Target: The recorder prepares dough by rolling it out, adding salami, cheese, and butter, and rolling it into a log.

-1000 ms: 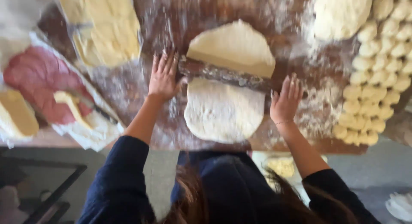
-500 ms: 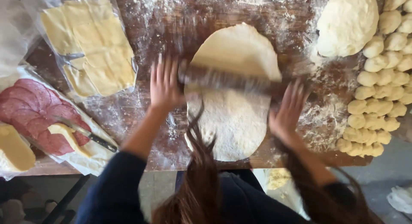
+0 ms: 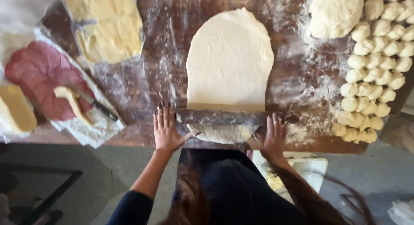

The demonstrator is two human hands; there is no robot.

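Head cam has us with both palms flat on the rolling pin (image 3: pixel 224 117), left hand (image 3: pixel 166 130) and right hand (image 3: pixel 274 136), fingers spread, not gripping. It sits on the near end of the dough sheet (image 3: pixel 228 65), close to the floured table (image 3: pixel 129 82) edge. Uneven pressure could probably tear or stick that thin end, or drag it over the edge.

Rolling pin (image 3: pixel 224 117) across dough sheet (image 3: pixel 230 61) — butter (image 3: pixel 105 26) left, dough balls (image 3: pixel 377 65) right.
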